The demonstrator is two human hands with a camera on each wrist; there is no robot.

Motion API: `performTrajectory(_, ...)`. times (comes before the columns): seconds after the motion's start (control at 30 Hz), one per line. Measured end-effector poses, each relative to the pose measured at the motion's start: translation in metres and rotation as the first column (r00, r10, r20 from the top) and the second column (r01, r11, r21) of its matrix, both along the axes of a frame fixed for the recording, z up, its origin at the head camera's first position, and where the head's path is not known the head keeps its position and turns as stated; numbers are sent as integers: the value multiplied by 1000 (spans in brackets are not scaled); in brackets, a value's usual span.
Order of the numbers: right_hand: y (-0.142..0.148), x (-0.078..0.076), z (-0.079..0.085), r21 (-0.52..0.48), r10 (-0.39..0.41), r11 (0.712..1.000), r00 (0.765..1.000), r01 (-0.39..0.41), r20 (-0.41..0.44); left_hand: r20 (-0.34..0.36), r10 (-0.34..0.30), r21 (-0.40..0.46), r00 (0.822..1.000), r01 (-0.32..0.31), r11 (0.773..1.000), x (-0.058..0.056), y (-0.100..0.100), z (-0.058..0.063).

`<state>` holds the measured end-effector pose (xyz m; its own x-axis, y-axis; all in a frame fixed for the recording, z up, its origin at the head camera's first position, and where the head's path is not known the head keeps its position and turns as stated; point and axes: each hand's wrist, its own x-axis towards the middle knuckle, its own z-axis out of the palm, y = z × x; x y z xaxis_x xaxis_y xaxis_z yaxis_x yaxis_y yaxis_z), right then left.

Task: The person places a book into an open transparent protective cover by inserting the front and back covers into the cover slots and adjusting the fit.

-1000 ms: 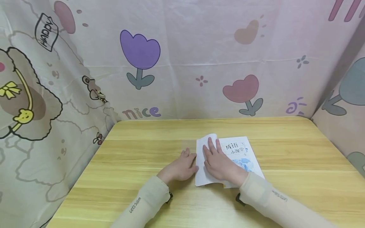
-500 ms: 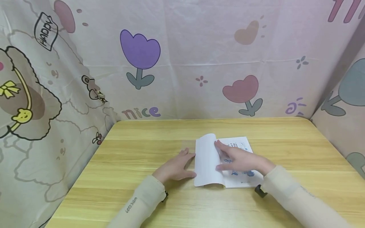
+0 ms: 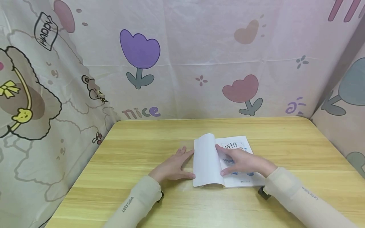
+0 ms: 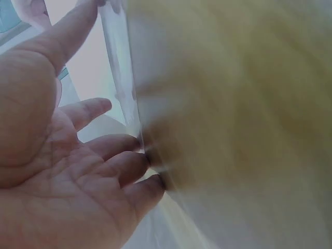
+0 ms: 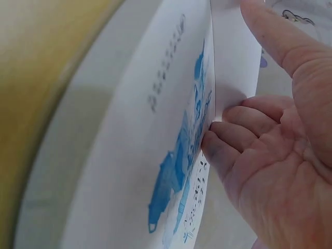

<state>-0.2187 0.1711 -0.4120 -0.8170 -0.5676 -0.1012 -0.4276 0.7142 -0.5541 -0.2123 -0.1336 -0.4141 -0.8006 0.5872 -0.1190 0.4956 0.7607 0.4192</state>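
Note:
A thin paperback book lies on the wooden table in the head view. Its white cover (image 3: 206, 161) is turned over to the left and still bulges up in a curve. On the right lies a title page (image 3: 251, 181) with dark characters and a blue picture (image 5: 168, 176). My left hand (image 3: 172, 166) has thumb and fingers spread, with the tips right at the book's left edge. Over the title page is my right hand (image 3: 246, 161), its thumb and fingertips close to the crease beside the turned cover. Both palms show in the wrist views, holding nothing.
The light wooden table (image 3: 137, 145) stretches around the book on all sides. A fabric backdrop (image 3: 182, 38) printed with flowers hangs behind it, and more printed cloth (image 3: 71, 95) hangs at the left.
My right hand has come off the turned cover, moving right onto the title page beside the crease. My left hand has slid slightly left and its fingers have spread wider.

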Motion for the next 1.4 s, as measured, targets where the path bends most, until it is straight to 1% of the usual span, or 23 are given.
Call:
performTrajectory(0.17,-1,2,-1,13,16,1000,999,-15,-30,-7,-21,17,1000,21,1000,-1,-2,-1)
performTrajectory(0.33,-5,4,3,11,54,998,997,-54,-54,-3,-31,4,1000,31,1000,-1,-3,-1)
performTrajectory(0.53,-8,5,6,35,97,995,992,-94,-82,7,-38,-2,999,38,999,0,-3,1)
performTrajectory(0.77,-11,6,8,64,92,994,992,-87,-88,15,-42,-13,999,42,999,0,-2,2)
performTrajectory(0.93,-13,6,9,87,91,993,991,-82,-98,20,-35,-12,999,35,999,-1,-2,3)
performTrajectory(1.17,-19,6,11,100,163,984,977,-150,-141,28,-16,-33,999,17,999,-1,-1,2)
performTrajectory(1.27,-23,6,11,99,166,983,977,-153,-138,27,-12,-38,1000,13,999,-1,0,2)
performTrajectory(1.4,-27,7,12,115,150,984,981,-136,-122,24,-12,-43,1000,13,999,-1,0,1)
